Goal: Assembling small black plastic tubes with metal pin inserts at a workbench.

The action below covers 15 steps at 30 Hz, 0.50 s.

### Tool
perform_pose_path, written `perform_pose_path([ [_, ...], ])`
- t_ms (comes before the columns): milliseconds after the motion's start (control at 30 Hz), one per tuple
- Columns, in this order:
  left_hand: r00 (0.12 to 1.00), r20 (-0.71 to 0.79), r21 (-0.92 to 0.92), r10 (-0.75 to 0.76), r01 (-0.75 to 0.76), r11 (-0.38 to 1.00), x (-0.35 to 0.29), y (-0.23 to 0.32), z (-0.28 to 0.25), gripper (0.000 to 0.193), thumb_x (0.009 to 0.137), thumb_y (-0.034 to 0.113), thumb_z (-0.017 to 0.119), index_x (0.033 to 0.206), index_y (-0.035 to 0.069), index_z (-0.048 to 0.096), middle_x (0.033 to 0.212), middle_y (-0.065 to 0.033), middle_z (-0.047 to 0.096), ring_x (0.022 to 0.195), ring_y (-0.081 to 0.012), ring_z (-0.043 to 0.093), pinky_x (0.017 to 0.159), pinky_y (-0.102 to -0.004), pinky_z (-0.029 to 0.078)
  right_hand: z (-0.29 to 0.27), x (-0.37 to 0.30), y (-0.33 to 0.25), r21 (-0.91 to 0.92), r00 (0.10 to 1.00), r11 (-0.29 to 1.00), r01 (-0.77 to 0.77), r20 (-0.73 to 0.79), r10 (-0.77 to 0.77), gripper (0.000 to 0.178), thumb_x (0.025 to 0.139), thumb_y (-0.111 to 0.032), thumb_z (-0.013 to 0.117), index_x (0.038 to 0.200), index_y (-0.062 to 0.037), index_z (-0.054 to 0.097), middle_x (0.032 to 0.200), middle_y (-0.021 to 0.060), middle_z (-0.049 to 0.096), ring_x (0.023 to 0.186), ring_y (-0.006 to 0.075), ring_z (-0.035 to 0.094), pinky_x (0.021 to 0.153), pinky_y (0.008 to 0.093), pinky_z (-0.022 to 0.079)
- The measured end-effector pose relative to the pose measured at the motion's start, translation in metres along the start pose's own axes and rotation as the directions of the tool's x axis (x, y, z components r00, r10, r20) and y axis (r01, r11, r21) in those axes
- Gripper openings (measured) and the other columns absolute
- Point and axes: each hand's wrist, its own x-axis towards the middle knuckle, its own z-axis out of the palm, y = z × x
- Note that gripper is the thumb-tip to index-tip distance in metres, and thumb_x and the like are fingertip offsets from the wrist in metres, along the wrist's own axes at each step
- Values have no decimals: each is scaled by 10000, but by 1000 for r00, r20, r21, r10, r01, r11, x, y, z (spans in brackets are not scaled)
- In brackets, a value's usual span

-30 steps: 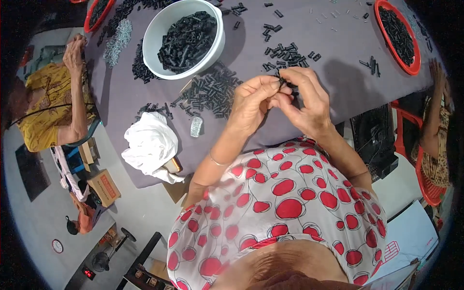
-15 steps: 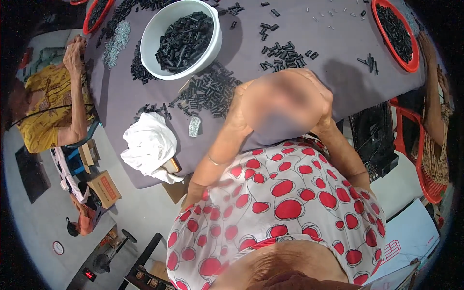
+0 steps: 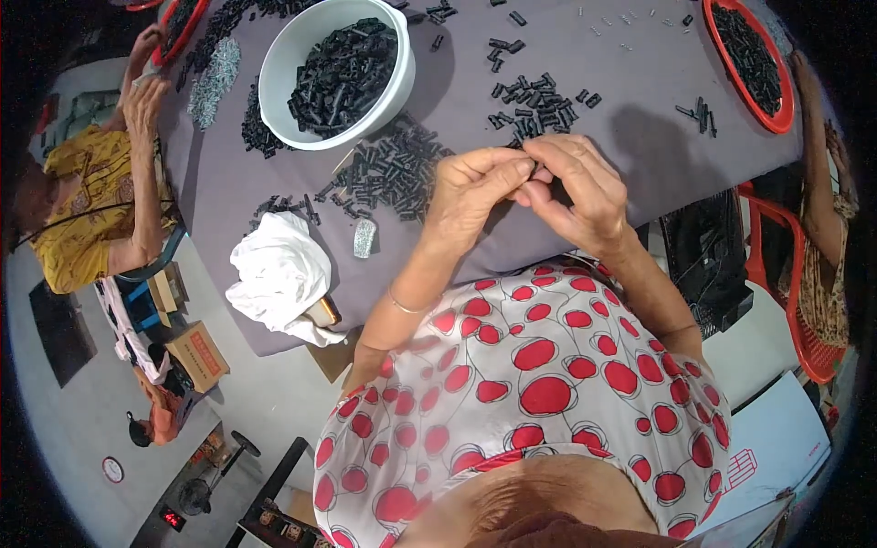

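Just above the table's near edge, my left hand [image 3: 464, 194] and my right hand [image 3: 586, 190] meet fingertip to fingertip. Between them is a small black part [image 3: 533, 169], mostly hidden by the fingers. Thumb and forefinger of each hand are closed on it. Beyond my hands lies a pile of short black plastic pieces [image 3: 539, 108]. A larger heap of similar black pieces [image 3: 391, 173] spreads to the left of my left hand. A small clear packet of silvery bits [image 3: 364, 238] rests in front of that heap.
A white bowl [image 3: 405, 78] full of black parts stands at the back left. Red trays [image 3: 779, 121] with black parts sit near the table's sides. A white cloth [image 3: 279, 274] lies over a phone-like object at the near left edge. Co-workers sit left [image 3: 100, 201] and right.
My hands stay in about the same place; a blur covered them before, and their fingers now show. The left co-worker's hands have moved apart, one rising toward the red tray.
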Motion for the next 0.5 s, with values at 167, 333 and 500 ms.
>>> perform_pose_path([
  [167, 999, -42, 40, 34, -32, 999, -2, -2, -1, 131, 874, 47, 601, 931, -55, 660, 849, -113, 671, 737, -130, 625, 658, -240, 514, 4, -1, -1, -40, 999, 998, 49, 20, -48, 473, 579, 23, 702, 1035, -1, 582, 950, 125, 619, 833, 295, 608, 726, 368, 513],
  [333, 996, -81, -54, 38, -42, 998, -1, -4, 1, 93, 854, 0, 583, 885, -60, 648, 816, -119, 665, 714, -151, 634, 665, -259, 527, 2, 3, -4, -73, 997, 997, 3, 79, 3, 471, 579, -37, 724, 1027, -8, 582, 926, 109, 588, 792, 289, 582, 690, 357, 496],
  [500, 996, -87, -68, 24, -30, 997, -1, -1, 0, 83, 848, -13, 582, 878, -63, 641, 805, -127, 661, 709, -157, 634, 673, -268, 532, -2, 6, -6, -122, 991, 992, -8, 133, 25, 462, 577, -68, 736, 1007, -1, 580, 861, 98, 568, 740, 272, 562, 657, 344, 490],
])
